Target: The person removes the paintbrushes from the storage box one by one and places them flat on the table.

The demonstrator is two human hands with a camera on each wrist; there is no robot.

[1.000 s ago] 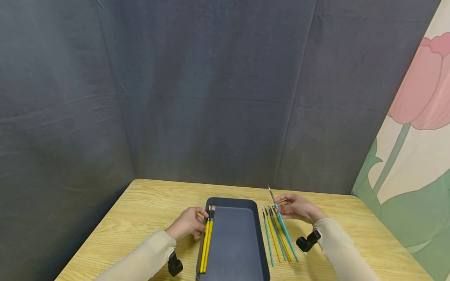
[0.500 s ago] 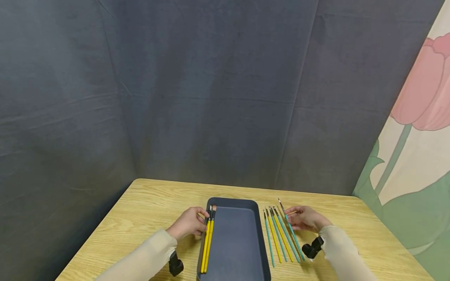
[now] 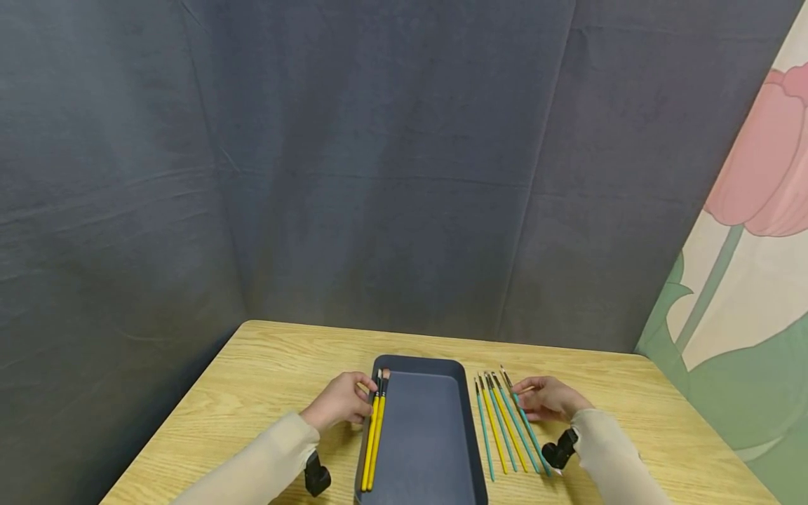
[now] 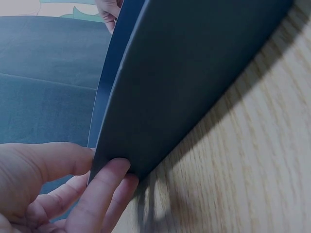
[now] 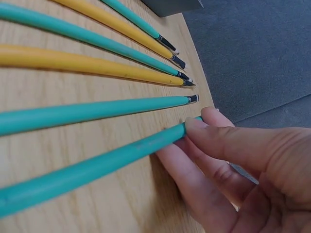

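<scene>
A dark blue-grey rectangular tray point(image 3: 426, 435) lies lengthwise on the table. My left hand point(image 3: 342, 401) pinches its left rim; the left wrist view has the thumb at the edge and fingers against the outer wall point(image 4: 160, 87). Two yellow-handled paintbrushes point(image 3: 374, 442) lie inside along that left wall, bristles away from me. Right of the tray, my right hand point(image 3: 548, 398) pinches a teal paintbrush point(image 5: 112, 160) between thumb and fingers near its bristle end, low over the table. Hidden behind the fingertips in the right wrist view are its bristles. Beside it lie several teal and yellow paintbrushes point(image 5: 107, 108) in a row.
The light wood table point(image 3: 284, 365) ends at a dark grey cloth point(image 3: 379, 210) behind and to the left. A curtain with a pink tulip point(image 3: 751, 161) hangs at the right. Each wrist carries a black camera point(image 3: 558, 449).
My right hand has moved rightward and down with the teal paintbrush, away from the others, lowering its raised bristle end to the row's right end. The left hand stays on the tray's rim.
</scene>
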